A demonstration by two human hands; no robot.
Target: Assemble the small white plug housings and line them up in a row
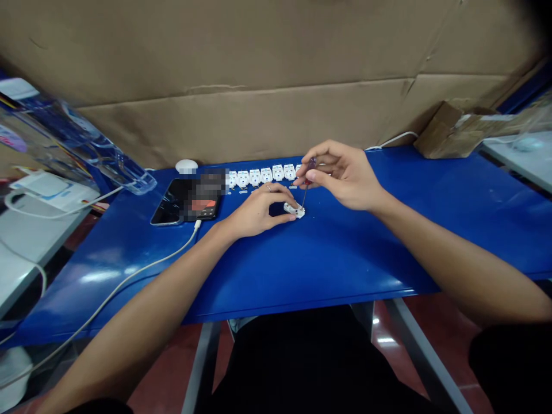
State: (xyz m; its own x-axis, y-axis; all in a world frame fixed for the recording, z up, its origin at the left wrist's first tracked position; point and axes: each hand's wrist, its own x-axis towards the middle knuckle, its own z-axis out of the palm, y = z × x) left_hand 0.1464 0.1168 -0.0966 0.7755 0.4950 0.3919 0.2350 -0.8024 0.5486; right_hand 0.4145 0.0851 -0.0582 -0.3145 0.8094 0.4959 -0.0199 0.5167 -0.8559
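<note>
On the blue table lies a small white plastic part with dark holes in it. My left hand pinches this part between thumb and fingers, steadying it on the tabletop. Above it, my right hand grips a screwdriver with a reddish see-through handle. Its thin shaft points down and the tip meets the white part near its right end. Behind my hands stands a row of several similar white parts, some of them partly hidden by my fingers.
Two phones, a black one with a cable and another, lie left of my hands. A round white object sits behind them. A clear plastic bottle is at far left. A cardboard box stands at back right, against a cardboard wall.
</note>
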